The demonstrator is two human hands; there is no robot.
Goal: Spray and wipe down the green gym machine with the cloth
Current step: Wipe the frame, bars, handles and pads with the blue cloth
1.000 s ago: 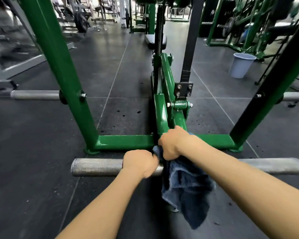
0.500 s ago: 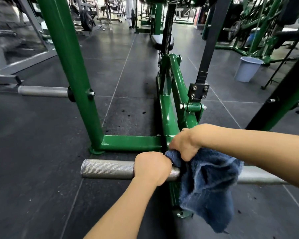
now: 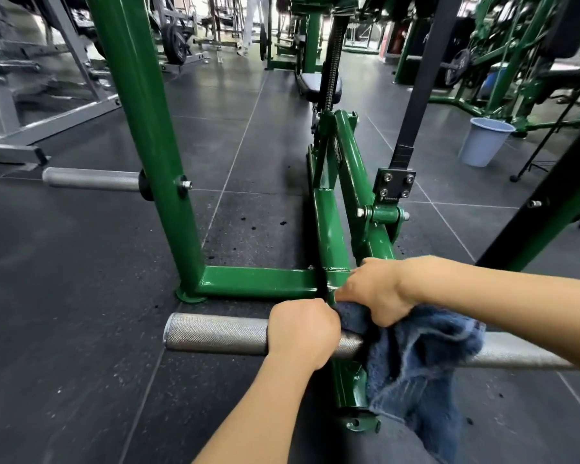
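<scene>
A person's left hand (image 3: 302, 333) gripped the knurled silver steel bar (image 3: 215, 333) while the right hand (image 3: 372, 289) clutched a shaggy blue cloth (image 3: 422, 356) against the glossy green gym machine frame (image 3: 265, 279) just beyond that bar — firm, overlapping strokes along the tube would likely serve best.

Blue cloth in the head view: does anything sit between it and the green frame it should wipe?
Nothing visible does. The right hand grips the blue cloth right at the green frame joint. The left hand grips the knurled bar beside it, not in the way.
</scene>
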